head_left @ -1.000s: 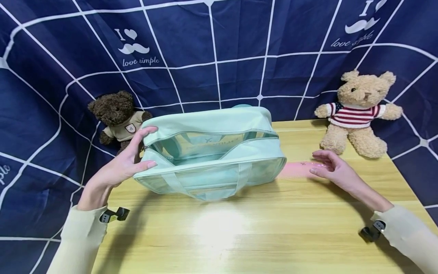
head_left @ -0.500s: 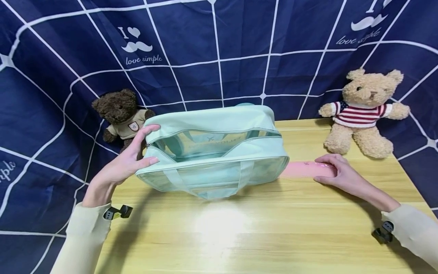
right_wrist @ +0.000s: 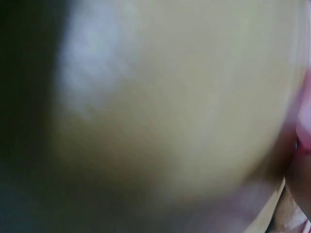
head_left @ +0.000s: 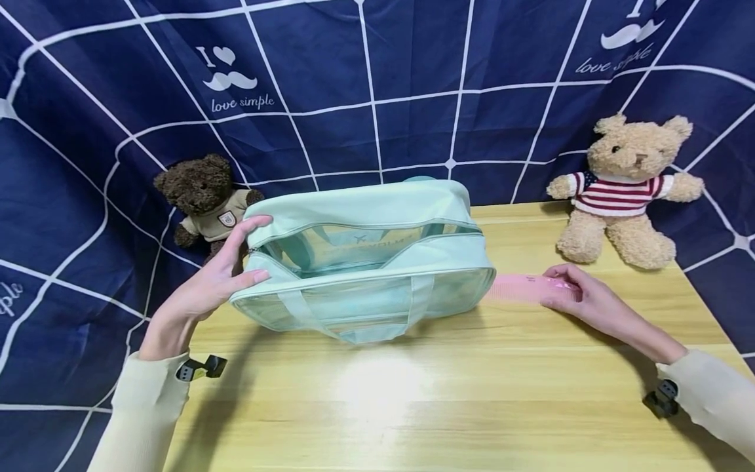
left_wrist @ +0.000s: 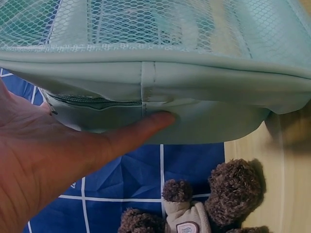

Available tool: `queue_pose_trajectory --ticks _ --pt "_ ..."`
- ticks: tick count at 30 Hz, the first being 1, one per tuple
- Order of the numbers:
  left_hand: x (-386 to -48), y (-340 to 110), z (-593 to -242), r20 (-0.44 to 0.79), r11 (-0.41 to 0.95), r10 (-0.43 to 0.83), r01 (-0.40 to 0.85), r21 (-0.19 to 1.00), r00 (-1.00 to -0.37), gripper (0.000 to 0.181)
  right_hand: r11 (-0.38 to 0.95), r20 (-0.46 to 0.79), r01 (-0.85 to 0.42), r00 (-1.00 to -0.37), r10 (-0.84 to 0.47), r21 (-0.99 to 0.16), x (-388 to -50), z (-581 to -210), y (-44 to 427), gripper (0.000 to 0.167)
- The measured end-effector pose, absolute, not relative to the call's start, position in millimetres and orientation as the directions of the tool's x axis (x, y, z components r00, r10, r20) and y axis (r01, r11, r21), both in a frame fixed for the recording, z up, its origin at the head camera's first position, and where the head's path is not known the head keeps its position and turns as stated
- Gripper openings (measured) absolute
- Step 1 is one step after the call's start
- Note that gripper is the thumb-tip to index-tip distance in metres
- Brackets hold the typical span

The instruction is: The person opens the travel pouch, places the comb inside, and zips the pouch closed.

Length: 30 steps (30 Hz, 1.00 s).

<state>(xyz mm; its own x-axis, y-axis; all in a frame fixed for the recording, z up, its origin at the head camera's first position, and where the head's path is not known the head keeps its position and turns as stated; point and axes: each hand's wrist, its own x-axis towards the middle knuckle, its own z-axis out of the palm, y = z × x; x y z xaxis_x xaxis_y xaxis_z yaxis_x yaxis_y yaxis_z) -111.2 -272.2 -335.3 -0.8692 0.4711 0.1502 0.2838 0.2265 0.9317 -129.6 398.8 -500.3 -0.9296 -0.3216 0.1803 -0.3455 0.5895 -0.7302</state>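
Observation:
A mint-green bag [head_left: 366, 301] with clear panels stands on the table, its top zipper partly undone. My left hand [head_left: 206, 282] grips the bag's left end, thumb and fingers on either side of the zipper end; in the left wrist view a finger of that hand [left_wrist: 73, 150] lies along the bag's pale end [left_wrist: 209, 121]. To the right of the bag, a pink comb [head_left: 513, 288] extends from beside its right end. My right hand [head_left: 596, 305] pinches the comb's right end between thumb and fingers. The right wrist view is mostly blurred.
A dark brown teddy bear [head_left: 203, 196] sits behind the bag's left end. At the back right sits a light brown bear [head_left: 625, 170] in a striped sweater. A blue cloth [head_left: 413, 137] with white lines hangs behind the wooden table [head_left: 472, 406].
My right hand has closed its thumb and fingers on the comb's right end, which has tilted between the frames. The left hand keeps its hold on the bag.

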Motion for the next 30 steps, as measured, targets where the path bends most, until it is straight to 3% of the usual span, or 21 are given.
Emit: queue_pose_trajectory --ticks 6,17,23,30 --pt "-112.1 -273.4 -334.9 0.152 0.240 0.471 0.292 0.926 -0.869 0.076 0.463 0.122 -0.331 -0.897 -0.424 -0.823 -132.2 -490.2 410.4 0.035" --pt "-113.0 -274.3 -333.5 0.128 0.290 0.480 0.295 0.911 -0.868 0.077 0.352 -0.022 -0.096 -0.949 -0.316 -0.931 -127.2 -475.4 417.9 0.030" --pt "-113.1 -275.1 -334.0 0.146 0.287 0.472 0.308 0.907 -0.870 0.078 -0.007 -0.034 0.038 -0.944 -0.329 -0.999 -123.2 -464.3 415.7 0.036" --pt "-114.7 -276.2 -337.5 0.133 0.242 0.474 0.274 0.931 -0.871 0.080 -0.398 0.069 0.088 -0.929 -0.364 -0.913 -129.0 -430.6 412.1 0.047"
